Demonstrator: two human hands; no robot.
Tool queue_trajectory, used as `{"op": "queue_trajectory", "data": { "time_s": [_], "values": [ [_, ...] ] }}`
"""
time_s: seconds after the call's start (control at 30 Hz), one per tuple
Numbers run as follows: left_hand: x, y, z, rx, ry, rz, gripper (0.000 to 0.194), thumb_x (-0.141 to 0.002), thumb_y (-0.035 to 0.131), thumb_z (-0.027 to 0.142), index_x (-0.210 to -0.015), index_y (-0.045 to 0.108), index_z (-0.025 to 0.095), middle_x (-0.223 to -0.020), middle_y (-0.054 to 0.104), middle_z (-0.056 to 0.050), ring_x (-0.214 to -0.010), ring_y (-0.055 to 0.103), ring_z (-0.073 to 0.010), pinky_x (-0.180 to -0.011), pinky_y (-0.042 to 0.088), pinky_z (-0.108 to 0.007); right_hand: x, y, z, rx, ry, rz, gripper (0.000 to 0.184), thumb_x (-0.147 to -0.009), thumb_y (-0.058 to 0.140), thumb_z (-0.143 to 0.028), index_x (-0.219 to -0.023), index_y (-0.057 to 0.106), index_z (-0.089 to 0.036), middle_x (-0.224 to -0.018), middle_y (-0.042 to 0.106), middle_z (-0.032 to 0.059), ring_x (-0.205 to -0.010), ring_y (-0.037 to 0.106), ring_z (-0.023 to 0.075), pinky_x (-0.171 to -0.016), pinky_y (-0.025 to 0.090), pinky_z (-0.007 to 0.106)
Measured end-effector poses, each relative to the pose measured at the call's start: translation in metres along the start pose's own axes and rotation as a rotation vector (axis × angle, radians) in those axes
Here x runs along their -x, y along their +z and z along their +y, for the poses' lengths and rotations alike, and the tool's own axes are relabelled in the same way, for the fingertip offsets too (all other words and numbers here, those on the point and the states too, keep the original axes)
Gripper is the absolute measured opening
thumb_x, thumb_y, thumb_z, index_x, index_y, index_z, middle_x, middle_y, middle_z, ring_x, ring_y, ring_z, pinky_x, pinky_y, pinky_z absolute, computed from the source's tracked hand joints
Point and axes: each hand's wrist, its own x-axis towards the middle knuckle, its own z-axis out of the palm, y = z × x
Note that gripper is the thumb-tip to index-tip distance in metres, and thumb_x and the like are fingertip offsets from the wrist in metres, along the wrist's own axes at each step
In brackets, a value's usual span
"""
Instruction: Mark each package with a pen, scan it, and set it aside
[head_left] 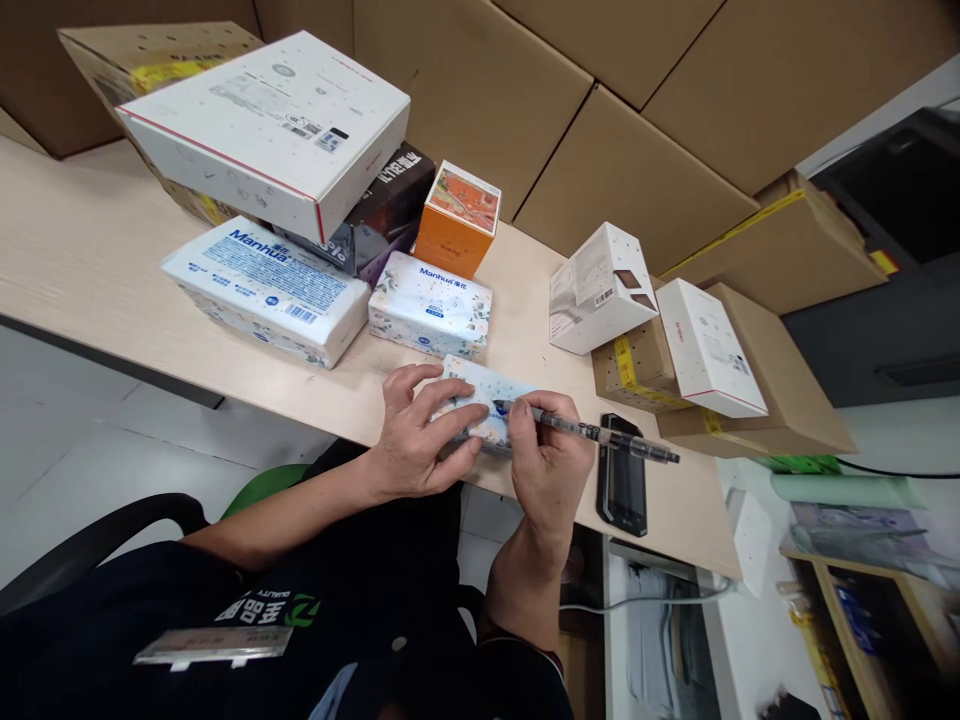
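Observation:
A small pack of tissues (495, 385), white and pale blue with a floral print, lies at the table's near edge. My left hand (424, 435) holds its left end, with bent, spread fingers over the top and the thumb along the near side. A pen (600, 435) with a clear, dark-patterned barrel is pinched in my right hand (551, 460). Its tip points left and sits at the printed top of the pack; whether it touches cannot be made out. Just behind stands another tissue pack (431, 305), marked Manhua, with a larger tissue pack (270, 290) to its left.
A white box (277, 120) rests on a dark box (382, 210), beside an orange box (457, 225). To the right are a white carton (600, 290), brown boxes (641, 365) and a black phone (624, 475). Large cardboard boxes (480, 90) line the back.

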Motion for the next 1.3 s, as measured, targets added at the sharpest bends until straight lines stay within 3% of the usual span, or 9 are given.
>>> {"op": "queue_trajectory", "data": {
  "time_s": [0.47, 0.53, 0.63, 0.73, 0.8, 0.87, 0.97, 1.07, 1.3],
  "values": [
    [0.000, 0.000, 0.000, 0.015, -0.004, 0.006, 0.028, -0.087, 0.064, 0.034, -0.113, 0.068, 0.024, -0.113, 0.066, -0.010, -0.118, 0.048, -0.0325, -0.101, 0.043, -0.053, 0.000, 0.000, 0.002, -0.020, -0.002, -0.019, 0.009, -0.094, 0.059, -0.024, -0.086, 0.063, -0.022, -0.073, 0.062, -0.0058, -0.062, 0.057, 0.0083, -0.061, 0.048, 0.022],
    [0.000, 0.000, 0.000, 0.016, -0.002, 0.010, 0.028, -0.086, 0.064, 0.033, -0.113, 0.067, 0.023, -0.114, 0.066, -0.010, -0.118, 0.048, -0.0328, -0.100, 0.042, -0.054, 0.003, 0.001, 0.001, -0.078, 0.052, 0.039, 0.009, -0.094, 0.061, -0.026, -0.086, 0.063, -0.022, -0.071, 0.061, -0.0058, -0.060, 0.057, 0.0086, -0.059, 0.047, 0.023],
    [-0.001, 0.000, 0.000, 0.015, -0.007, 0.019, 0.028, -0.086, 0.064, 0.032, -0.113, 0.067, 0.025, -0.114, 0.066, -0.009, -0.117, 0.049, -0.0320, -0.100, 0.043, -0.053, 0.006, -0.001, -0.002, -0.238, 0.147, 0.225, 0.013, -0.096, 0.058, -0.030, -0.086, 0.059, -0.022, -0.071, 0.058, -0.0056, -0.055, 0.055, 0.0082, -0.054, 0.046, 0.024],
    [-0.001, 0.000, 0.000, 0.027, -0.009, 0.020, 0.027, -0.085, 0.064, 0.031, -0.112, 0.066, 0.025, -0.115, 0.066, -0.009, -0.117, 0.050, -0.0316, -0.100, 0.044, -0.053, 0.008, -0.012, 0.001, -0.326, 0.190, 0.413, 0.015, -0.098, 0.054, -0.035, -0.089, 0.052, -0.023, -0.090, 0.063, -0.0009, -0.054, 0.057, 0.0076, -0.050, 0.044, 0.024],
    [0.000, 0.001, 0.000, 0.043, -0.014, 0.018, 0.027, -0.085, 0.065, 0.030, -0.111, 0.064, 0.026, -0.115, 0.066, -0.008, -0.118, 0.051, -0.0315, -0.101, 0.044, -0.053, 0.010, -0.025, 0.013, -0.295, 0.247, 0.442, 0.018, -0.098, 0.052, -0.039, -0.092, 0.048, -0.023, -0.097, 0.066, 0.0023, -0.056, 0.059, 0.0086, -0.049, 0.043, 0.024],
    [0.002, 0.001, -0.001, 0.058, -0.024, 0.026, 0.028, -0.084, 0.066, 0.030, -0.111, 0.063, 0.026, -0.116, 0.066, -0.008, -0.120, 0.051, -0.0316, -0.102, 0.043, -0.054, 0.013, -0.038, 0.031, -0.209, 0.355, 0.344, 0.023, -0.096, 0.053, -0.046, -0.094, 0.050, -0.022, -0.089, 0.067, 0.0017, -0.057, 0.058, 0.0100, -0.051, 0.042, 0.025],
    [0.003, 0.003, -0.001, 0.061, -0.033, 0.042, 0.031, -0.080, 0.069, 0.029, -0.110, 0.061, 0.027, -0.120, 0.063, -0.008, -0.122, 0.050, -0.0326, -0.102, 0.044, -0.054, 0.019, -0.050, 0.060, 0.051, 0.505, 0.088, 0.038, -0.088, 0.060, -0.053, -0.104, 0.060, -0.019, -0.070, 0.062, -0.0027, -0.056, 0.054, 0.0127, -0.056, 0.041, 0.027],
    [0.003, 0.003, -0.001, 0.061, -0.016, 0.063, 0.034, -0.077, 0.070, 0.027, -0.110, 0.061, 0.026, -0.122, 0.057, -0.010, -0.122, 0.048, -0.0330, -0.101, 0.047, -0.054, 0.021, -0.051, 0.076, 0.264, 0.519, -0.092, 0.048, -0.083, 0.060, -0.056, -0.110, 0.066, -0.016, -0.059, 0.056, -0.0048, -0.056, 0.053, 0.0165, -0.058, 0.038, 0.029],
    [0.003, 0.002, 0.000, 0.047, 0.017, 0.068, 0.032, -0.074, 0.070, 0.022, -0.105, 0.061, 0.026, -0.118, 0.056, -0.009, -0.121, 0.048, -0.0332, -0.100, 0.048, -0.055, 0.010, -0.034, 0.075, 0.515, 0.456, -0.193, 0.025, -0.086, 0.053, -0.039, -0.086, 0.067, -0.018, -0.068, 0.061, 0.0027, -0.062, 0.050, 0.0170, -0.060, 0.028, 0.029]
  ]
}}
